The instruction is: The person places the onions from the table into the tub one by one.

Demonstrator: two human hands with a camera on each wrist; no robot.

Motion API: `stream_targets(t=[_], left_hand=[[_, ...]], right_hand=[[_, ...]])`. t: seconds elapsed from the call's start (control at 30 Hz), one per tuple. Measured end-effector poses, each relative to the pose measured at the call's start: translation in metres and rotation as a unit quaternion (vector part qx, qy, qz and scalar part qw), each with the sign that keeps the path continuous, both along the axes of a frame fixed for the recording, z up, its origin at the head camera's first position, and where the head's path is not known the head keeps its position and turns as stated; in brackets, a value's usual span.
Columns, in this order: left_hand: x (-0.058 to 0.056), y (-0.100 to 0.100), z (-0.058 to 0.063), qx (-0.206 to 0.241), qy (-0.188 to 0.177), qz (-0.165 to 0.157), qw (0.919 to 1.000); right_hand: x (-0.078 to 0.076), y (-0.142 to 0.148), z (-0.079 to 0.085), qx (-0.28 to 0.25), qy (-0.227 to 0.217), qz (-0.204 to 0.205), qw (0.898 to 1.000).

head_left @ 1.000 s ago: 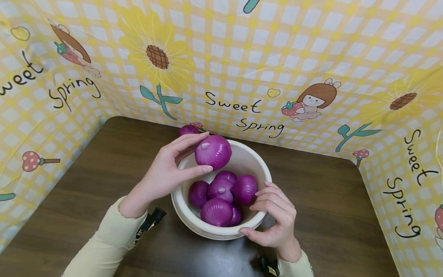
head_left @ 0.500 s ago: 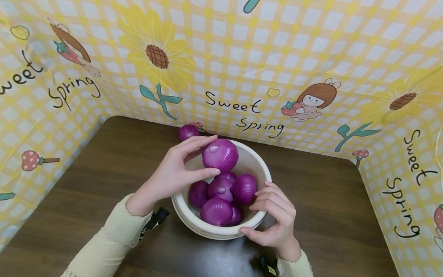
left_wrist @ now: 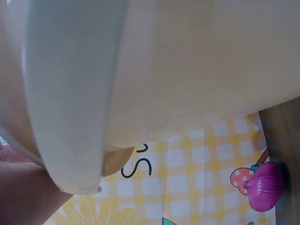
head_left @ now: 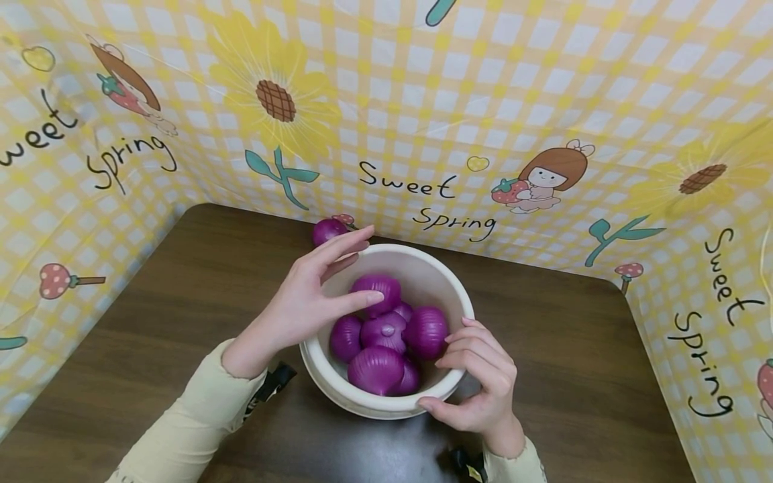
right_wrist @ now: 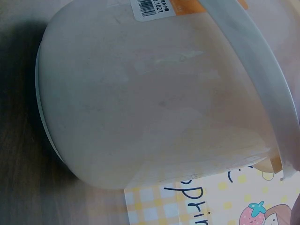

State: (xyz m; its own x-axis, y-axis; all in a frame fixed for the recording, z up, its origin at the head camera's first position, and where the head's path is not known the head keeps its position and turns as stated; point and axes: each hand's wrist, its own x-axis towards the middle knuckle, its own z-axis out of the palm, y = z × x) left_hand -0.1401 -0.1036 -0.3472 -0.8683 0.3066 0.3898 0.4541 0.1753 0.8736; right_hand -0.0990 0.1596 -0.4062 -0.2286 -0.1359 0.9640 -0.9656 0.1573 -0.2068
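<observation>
In the head view a deep white pot (head_left: 368, 402) holds several shiny purple onions (head_left: 376, 370). My left hand (head_left: 296, 298) is over its left rim, fingers spread, the thumb overlapping the rearmost onion (head_left: 382, 283) inside. Nothing sits between that hand's fingers. My right hand (head_left: 483, 376) grips the right rim, fingertips over the edge and thumb at the front. Both wrist views are mostly filled by the pot's pale outer wall, seen in the left wrist view as a broad wall (left_wrist: 201, 56) and in the right as a wall (right_wrist: 140, 108).
Another purple onion (head_left: 328, 232) lies behind the pot at the back of the dark wooden table (head_left: 568, 322). It shows in the left wrist view too, as an onion (left_wrist: 263, 190). A checked yellow cloth (head_left: 386, 100) stands around the table. A barcode label (right_wrist: 147, 8) is on the pot.
The left hand carried an onion rightward over the pot and let it go. That onion now lies lower, among the others. The right hand has stayed on the rim.
</observation>
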Motion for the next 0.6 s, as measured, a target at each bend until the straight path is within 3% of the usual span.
stream_targets(t=[0.27, 0.6], left_hand=[[0.0012, -0.0024, 0.0001, -0.006, 0.013, 0.012, 0.9998], [-0.004, -0.0101, -0.0025, -0.026, 0.004, 0.041, 0.9988]], right_hand=[[0.0002, 0.0002, -0.0003, 0.0, -0.001, -0.002, 1.0], [0.0006, 0.0006, -0.0013, 0.0, -0.002, -0.001, 1.0]])
